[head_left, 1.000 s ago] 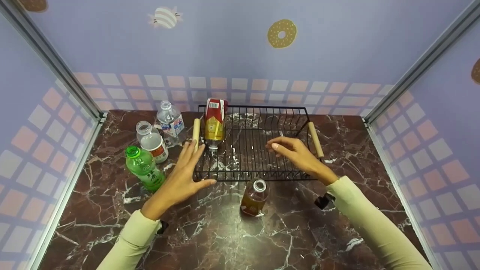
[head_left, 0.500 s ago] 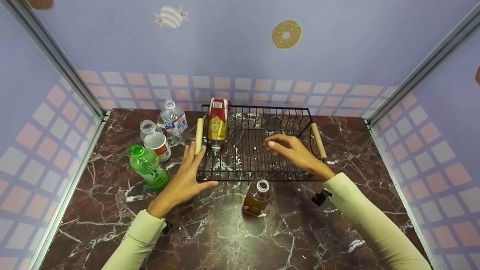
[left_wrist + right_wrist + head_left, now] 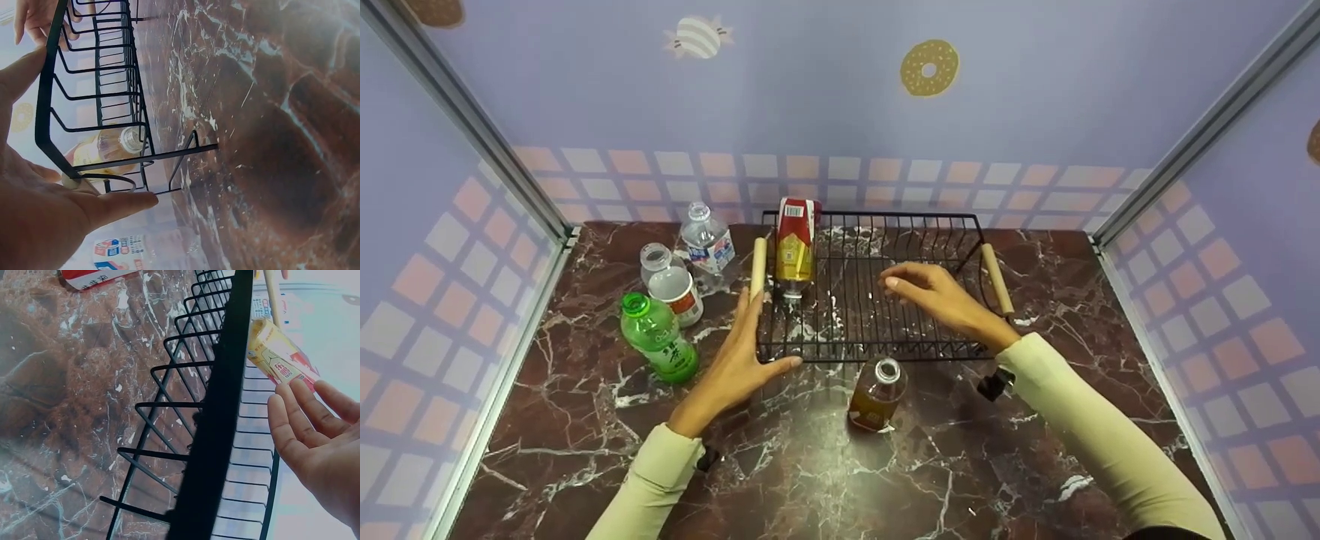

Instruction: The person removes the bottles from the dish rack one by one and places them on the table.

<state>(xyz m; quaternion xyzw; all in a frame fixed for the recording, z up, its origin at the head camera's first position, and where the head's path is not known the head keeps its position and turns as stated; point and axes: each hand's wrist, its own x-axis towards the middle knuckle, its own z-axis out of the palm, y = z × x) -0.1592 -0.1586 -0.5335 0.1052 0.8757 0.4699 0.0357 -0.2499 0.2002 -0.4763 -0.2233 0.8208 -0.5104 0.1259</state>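
My left hand (image 3: 735, 364) is at the left end of the black wire rack (image 3: 915, 343), fingers extended along its wooden handle (image 3: 758, 262) and thumb spread toward the front rim. In the left wrist view, the thumb tip is right at the rack's rim. My right hand (image 3: 941, 298) hovers over the rack's right half with relaxed, slightly bent fingers and holds nothing. Inside the rack, at its left end, a bottle with a red and yellow label (image 3: 795, 244) lies with its neck toward me. Right in front of the rack stands an uncapped bottle with a brown label (image 3: 876, 397).
Left of the rack stand three uncapped bottles: a green one (image 3: 660, 346), a clear one with a white and orange label (image 3: 671, 291), and a clear one with a blue and white label (image 3: 709, 246). Patterned panels enclose the marble-look table (image 3: 825, 487) at back and sides.
My left hand's fingers have drawn closer together beside the handle. My right hand has shifted slightly left over the rack. The rack and bottles keep their places, while the head view has shifted slightly.
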